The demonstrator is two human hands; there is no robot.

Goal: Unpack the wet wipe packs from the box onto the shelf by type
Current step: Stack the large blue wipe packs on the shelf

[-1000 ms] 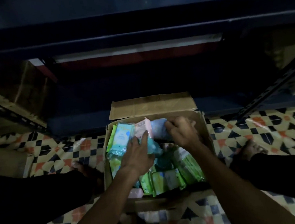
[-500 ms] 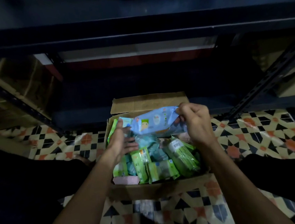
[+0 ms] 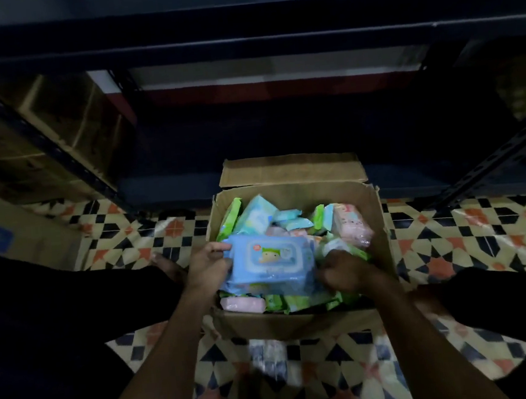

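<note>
So the blue pack (image 3: 272,262) has swapped hands. Half a second back the right hand was pinching it up near the far edge of the box, label tipped away; now it's face up over the near half of the box (image 3: 301,321), lid flap and little cartoon visible, and the left hand (image 3: 208,266) has it by its left end, fingers curled over the top edge and thumb underneath by the look of it. The pack has come lower and closer to the body, not toward the shelf.

The right hand (image 3: 346,273) has let go of the top and is down at the pack's right end, knuckles up, fingers tucked in among the green packs (image 3: 339,251). Honestly can't tell if it's holding the blue pack's edge, grabbing another pack, or just resting there; it's dark and a bit blurred.

My read: the pack is picked and identified but not shelved yet. The shelf (image 3: 248,44) runs dark across the top of the view, well apart from the hands. The box is still pretty full: green, pink (image 3: 351,223) and pale blue packs all mixed, so the sorting is early days. Next thing is lifting this one up to wherever the blue ones go.
</note>
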